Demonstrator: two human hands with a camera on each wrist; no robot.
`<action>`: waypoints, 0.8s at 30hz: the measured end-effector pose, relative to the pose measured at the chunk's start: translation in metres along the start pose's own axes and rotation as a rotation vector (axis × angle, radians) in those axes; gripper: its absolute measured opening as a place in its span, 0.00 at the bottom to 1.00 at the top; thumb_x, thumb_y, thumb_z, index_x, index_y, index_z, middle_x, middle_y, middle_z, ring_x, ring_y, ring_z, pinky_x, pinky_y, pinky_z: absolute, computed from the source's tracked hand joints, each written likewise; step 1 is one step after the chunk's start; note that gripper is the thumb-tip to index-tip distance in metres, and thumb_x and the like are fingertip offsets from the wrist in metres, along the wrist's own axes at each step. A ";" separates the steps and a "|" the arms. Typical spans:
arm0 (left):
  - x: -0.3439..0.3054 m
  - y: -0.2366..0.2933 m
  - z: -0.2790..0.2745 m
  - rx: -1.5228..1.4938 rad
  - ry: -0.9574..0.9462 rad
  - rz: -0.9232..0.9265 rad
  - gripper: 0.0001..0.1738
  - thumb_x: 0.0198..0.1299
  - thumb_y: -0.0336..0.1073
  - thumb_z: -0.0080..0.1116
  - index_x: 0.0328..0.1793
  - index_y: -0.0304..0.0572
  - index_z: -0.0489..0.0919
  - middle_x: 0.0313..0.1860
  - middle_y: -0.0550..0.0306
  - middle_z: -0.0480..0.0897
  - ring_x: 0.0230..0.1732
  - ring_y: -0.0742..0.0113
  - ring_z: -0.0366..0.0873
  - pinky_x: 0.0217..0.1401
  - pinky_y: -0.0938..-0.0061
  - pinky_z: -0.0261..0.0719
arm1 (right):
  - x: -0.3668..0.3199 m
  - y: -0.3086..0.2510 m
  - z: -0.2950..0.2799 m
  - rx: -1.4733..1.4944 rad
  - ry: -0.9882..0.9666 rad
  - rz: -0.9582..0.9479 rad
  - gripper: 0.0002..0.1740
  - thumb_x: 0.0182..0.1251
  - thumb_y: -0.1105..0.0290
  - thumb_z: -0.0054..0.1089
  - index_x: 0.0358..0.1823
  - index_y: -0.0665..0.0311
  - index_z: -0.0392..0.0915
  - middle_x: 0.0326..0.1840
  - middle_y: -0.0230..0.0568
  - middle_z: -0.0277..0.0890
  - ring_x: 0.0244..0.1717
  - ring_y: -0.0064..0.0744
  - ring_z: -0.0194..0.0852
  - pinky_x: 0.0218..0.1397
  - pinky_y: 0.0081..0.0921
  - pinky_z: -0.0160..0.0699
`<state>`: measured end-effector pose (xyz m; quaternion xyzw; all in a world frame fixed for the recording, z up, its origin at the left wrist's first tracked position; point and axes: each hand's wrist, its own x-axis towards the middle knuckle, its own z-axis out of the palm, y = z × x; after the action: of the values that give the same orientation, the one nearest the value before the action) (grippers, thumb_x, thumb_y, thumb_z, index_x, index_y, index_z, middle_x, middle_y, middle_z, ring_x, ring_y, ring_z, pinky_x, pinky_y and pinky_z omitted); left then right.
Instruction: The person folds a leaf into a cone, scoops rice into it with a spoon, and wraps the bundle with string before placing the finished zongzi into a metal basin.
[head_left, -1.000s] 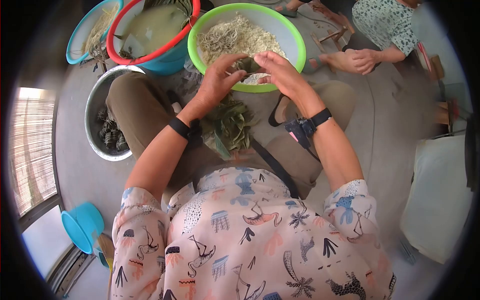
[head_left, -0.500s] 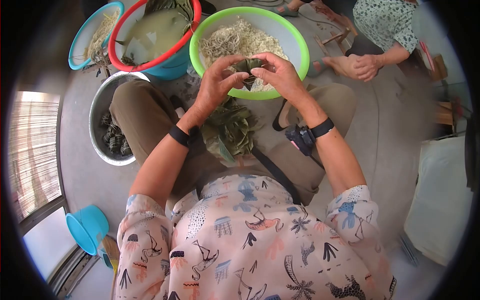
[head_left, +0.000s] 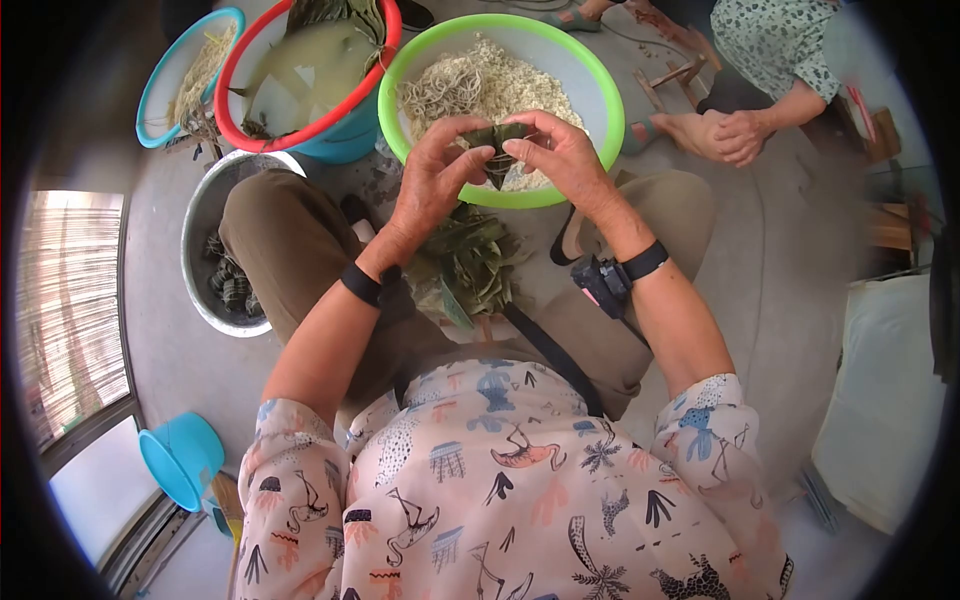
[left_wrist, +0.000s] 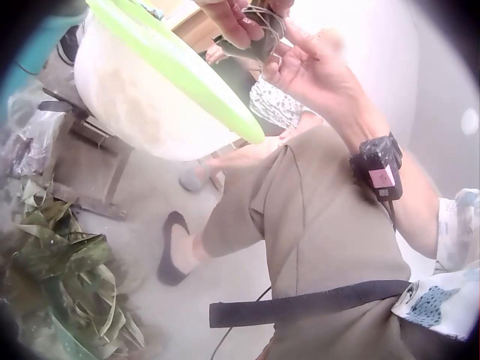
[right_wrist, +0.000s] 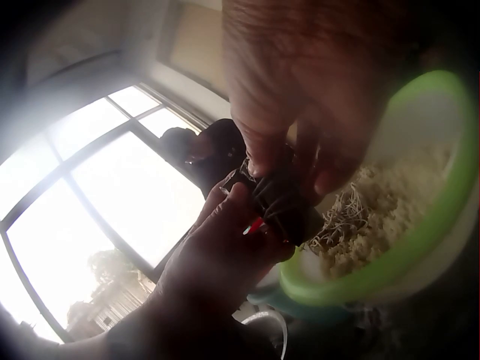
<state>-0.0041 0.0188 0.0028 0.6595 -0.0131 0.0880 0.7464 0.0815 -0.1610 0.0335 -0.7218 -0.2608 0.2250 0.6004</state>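
A leaf-wrapped rice dumpling (zongzi) [head_left: 497,165], dark green and with several turns of pale string round it, is between both hands over the near rim of the green-rimmed basin [head_left: 616,125]. My left hand [head_left: 437,178] holds its left side, fingers bent over the top and thumb toward the middle. On the other side my right hand [head_left: 568,165] pinches it with thumb and fingers. In the left wrist view the string crosses the dumpling [left_wrist: 262,37]. The basin contains pale grain [head_left: 530,85] and a tangle of string [head_left: 440,85].
Loose green leaves [head_left: 475,260] lie between the knees. A metal bowl [head_left: 190,270] with wrapped dumplings [head_left: 232,288] stands at the left. Behind it are a red-rimmed tub [head_left: 225,100] of cloudy water and a blue-rimmed basin [head_left: 150,105]. Another person [head_left: 770,115] sits at far right.
The two hands have drawn closer together round the dumpling and turned it, so more of its leaf now shows between them. The head view has shifted slightly.
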 end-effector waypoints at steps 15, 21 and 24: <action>0.008 0.103 -0.079 0.054 0.435 0.222 0.18 0.63 0.27 0.59 0.60 0.37 0.75 0.36 0.59 0.80 0.31 0.74 0.80 0.36 0.79 0.81 | 0.009 0.011 -0.011 0.195 0.111 0.154 0.28 0.73 0.50 0.49 0.64 0.64 0.71 0.52 0.38 0.78 0.42 0.23 0.76 0.43 0.20 0.73; -0.039 0.148 -0.198 0.393 0.738 0.275 0.19 0.62 0.32 0.62 0.60 0.40 0.77 0.42 0.59 0.80 0.32 0.76 0.78 0.34 0.82 0.77 | 0.004 0.004 -0.006 0.149 0.070 0.188 0.29 0.73 0.49 0.49 0.65 0.64 0.70 0.52 0.38 0.77 0.42 0.22 0.76 0.43 0.19 0.72; -0.066 0.131 -0.252 1.017 0.789 0.106 0.23 0.60 0.38 0.64 0.61 0.43 0.77 0.48 0.55 0.80 0.32 0.73 0.78 0.34 0.78 0.77 | 0.003 0.009 -0.007 0.147 0.063 0.202 0.29 0.73 0.49 0.50 0.65 0.64 0.70 0.53 0.38 0.77 0.42 0.22 0.76 0.42 0.18 0.72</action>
<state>-0.1126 0.2753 0.0901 0.8474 0.2730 0.3559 0.2841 0.0892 -0.1655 0.0257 -0.7051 -0.1504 0.2800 0.6339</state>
